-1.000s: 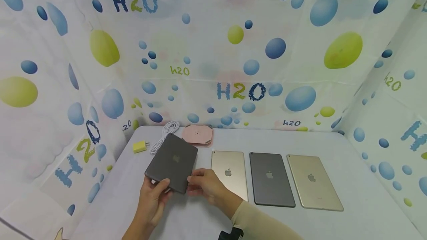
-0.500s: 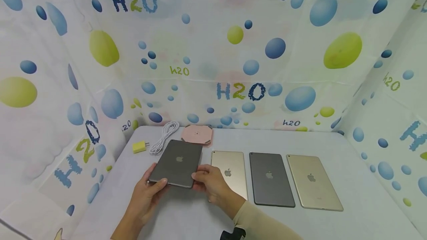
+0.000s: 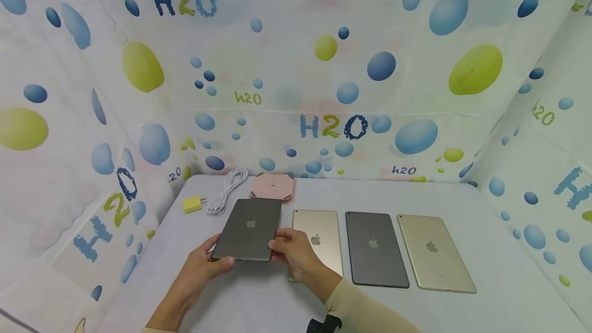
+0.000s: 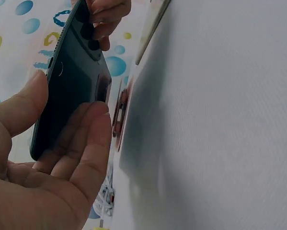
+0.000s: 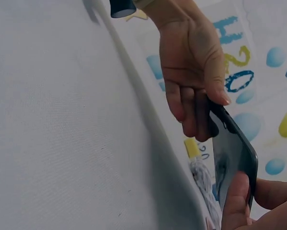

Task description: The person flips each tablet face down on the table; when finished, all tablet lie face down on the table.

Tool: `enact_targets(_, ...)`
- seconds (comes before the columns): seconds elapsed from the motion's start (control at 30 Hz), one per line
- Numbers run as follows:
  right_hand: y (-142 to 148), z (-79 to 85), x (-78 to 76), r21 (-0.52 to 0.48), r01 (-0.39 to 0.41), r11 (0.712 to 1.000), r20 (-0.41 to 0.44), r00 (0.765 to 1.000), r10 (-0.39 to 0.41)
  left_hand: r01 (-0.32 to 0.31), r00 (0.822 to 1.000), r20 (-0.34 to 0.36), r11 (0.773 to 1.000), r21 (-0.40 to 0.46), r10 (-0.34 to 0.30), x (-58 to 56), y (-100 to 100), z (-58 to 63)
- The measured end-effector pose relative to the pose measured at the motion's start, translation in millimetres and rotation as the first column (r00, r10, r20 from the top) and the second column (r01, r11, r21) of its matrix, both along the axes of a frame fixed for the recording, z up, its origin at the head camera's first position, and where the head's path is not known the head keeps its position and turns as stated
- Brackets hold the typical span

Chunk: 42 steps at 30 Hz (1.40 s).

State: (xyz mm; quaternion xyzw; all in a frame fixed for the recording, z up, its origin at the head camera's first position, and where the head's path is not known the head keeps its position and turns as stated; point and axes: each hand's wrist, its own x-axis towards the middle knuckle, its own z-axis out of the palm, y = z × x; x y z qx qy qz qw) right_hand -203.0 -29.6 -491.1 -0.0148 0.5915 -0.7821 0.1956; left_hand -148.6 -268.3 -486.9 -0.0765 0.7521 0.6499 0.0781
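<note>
A dark grey tablet (image 3: 247, 230) with an apple logo on its back is held above the white table, tilted with its far edge away from me. My left hand (image 3: 196, 269) grips its near left corner, thumb on the back and fingers underneath. At the lower right edge, my right hand (image 3: 296, 253) pinches it between thumb and fingers. In the left wrist view the glossy screen (image 4: 71, 91) faces the table, with the left fingers (image 4: 86, 148) spread against it. The right wrist view shows the right hand (image 5: 263, 203) below and the left hand (image 5: 193, 72) above.
To the right lie a gold tablet (image 3: 319, 240), a dark grey tablet (image 3: 376, 251) and another gold tablet (image 3: 437, 253), backs up. At the back left are a yellow charger plug (image 3: 193, 204), a coiled white cable (image 3: 226, 191) and a pink plate with dark corners (image 3: 273, 186).
The tablet has turned clockwise to sit straighter and shifted slightly right. My left hand has moved with its corner, while my right hand keeps its hold, slightly further right.
</note>
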Motion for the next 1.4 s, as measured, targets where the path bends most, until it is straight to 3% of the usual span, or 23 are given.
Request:
enact_targets(0.2, 0, -2.6, -0.7, 0.022, -0.010, 1.000, -0.008, 1.000, 0.010, 0.057, 0.998, -0.003, 0.984, -0.170, -0.058, -1.9, -5, -3.1)
enact_targets(0.57, 2, -8.2, -1.2, 0.060, -0.017, 0.998, -0.001, 1.000, 0.017, 0.103, 0.994, 0.006, 0.948, -0.300, -0.106, -3.3, -7, -5.4)
enact_targets(0.77, 3, -10.9, -0.1, 0.090, -0.021, 0.996, -0.012, 1.000, 0.022, 0.111, 0.993, 0.002, 0.909, -0.402, -0.120, -8.6, -11, -9.5)
enact_targets(1.0, 6, -14.7, 2.8, 0.131, -0.041, 0.991, 0.002, 0.999, 0.041, 0.109, 0.994, 0.040, 0.893, -0.437, -0.102, -11.2, -11, -7.1)
enact_targets(1.2, 7, -18.3, 3.8, 0.131, -0.054, 0.990, 0.016, 0.999, 0.052, 0.120, 0.993, 0.060, 0.834, -0.538, -0.104, -12.4, -10, -4.5)
enact_targets(1.4, 9, -20.9, 6.1, 0.146, -0.036, 0.989, 0.018, 0.999, 0.034, 0.124, 0.992, 0.053, 0.827, -0.548, -0.114, -12.5, -8, -6.3)
